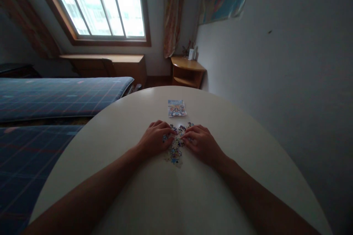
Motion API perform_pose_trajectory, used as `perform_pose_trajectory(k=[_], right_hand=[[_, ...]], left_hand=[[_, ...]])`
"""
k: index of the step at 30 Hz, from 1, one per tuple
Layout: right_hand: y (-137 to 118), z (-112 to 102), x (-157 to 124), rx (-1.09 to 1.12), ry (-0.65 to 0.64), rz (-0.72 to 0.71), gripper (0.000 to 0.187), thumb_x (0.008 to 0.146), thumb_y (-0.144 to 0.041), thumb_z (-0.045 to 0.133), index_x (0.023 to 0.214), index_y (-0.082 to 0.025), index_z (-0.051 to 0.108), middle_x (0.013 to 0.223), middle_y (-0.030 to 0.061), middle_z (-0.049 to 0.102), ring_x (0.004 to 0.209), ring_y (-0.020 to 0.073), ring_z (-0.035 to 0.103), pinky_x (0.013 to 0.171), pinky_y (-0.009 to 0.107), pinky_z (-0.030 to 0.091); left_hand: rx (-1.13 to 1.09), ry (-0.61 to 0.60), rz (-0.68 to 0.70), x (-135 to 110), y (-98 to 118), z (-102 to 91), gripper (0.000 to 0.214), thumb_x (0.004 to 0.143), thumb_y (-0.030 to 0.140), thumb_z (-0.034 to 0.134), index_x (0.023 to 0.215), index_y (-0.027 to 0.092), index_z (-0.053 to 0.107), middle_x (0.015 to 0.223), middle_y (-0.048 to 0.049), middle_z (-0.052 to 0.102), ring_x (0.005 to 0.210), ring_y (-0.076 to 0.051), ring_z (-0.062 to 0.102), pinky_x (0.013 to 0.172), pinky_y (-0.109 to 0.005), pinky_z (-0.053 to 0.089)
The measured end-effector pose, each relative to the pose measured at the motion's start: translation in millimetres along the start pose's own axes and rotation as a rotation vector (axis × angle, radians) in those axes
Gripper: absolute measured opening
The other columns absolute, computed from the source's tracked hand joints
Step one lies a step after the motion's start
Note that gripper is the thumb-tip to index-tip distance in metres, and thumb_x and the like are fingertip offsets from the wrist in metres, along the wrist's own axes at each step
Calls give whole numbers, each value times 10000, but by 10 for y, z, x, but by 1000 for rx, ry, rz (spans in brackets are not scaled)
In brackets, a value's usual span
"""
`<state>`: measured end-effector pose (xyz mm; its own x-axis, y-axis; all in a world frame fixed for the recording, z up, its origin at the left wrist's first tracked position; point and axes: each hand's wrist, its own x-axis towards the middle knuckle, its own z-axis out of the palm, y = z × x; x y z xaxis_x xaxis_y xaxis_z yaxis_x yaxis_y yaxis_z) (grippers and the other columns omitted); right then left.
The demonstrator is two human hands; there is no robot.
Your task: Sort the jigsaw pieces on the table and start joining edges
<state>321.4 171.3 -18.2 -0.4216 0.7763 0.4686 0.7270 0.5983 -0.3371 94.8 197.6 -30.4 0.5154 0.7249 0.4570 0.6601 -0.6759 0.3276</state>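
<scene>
A loose heap of small jigsaw puzzle pieces (pixel 175 152) lies on the white round table (pixel 176 198), some blue, some dark, some pale. At the left side of the heap rests my left hand (pixel 156 137), fingers bent forward over the pieces and the thumb apart below them. My right hand (pixel 202 143) reaches in from the other side, its fingers spread and their tips touching the pieces. Whether a single piece sits under either hand's fingertips is too small to make out. Beyond the heap lies a small printed picture sheet or packet (pixel 177 108) with a cartoon figure.
A bed with a blue plaid cover (pixel 60 95) stands to the left of the table. Along the right runs a white wall (pixel 298 91). At the back are a wooden desk (pixel 129 59) under the window and a corner shelf (pixel 188 64).
</scene>
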Motion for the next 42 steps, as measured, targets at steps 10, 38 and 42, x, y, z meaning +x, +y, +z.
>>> perform_pose_trajectory(k=[10,38,42], right_hand=[[38,31,-16,-47,-75,15,322,941,-255,589,1260,-228,617,1284,62,631,1237,242,504,1084,448,358],[40,30,-35,-44,-124,-76,272,925,-294,618,1183,-317,701,1309,47,613,1284,258,467,1105,499,347],[36,27,-20,-46,-96,-58,238,920,-275,622,1136,-304,717,1280,47,626,1263,253,481,1098,498,358]], left_hand=[[-15,-77,89,-9,9,-12,357,898,260,602,1231,373,664,1154,-32,630,1130,-242,525,1014,-449,422],[-88,-50,-37,21,-22,52,117,865,278,638,969,241,679,1147,-46,653,1140,-251,530,1033,-458,435],[-101,-58,-40,22,-26,48,128,859,271,639,977,228,658,1138,-58,655,1147,-257,532,1027,-457,438]])
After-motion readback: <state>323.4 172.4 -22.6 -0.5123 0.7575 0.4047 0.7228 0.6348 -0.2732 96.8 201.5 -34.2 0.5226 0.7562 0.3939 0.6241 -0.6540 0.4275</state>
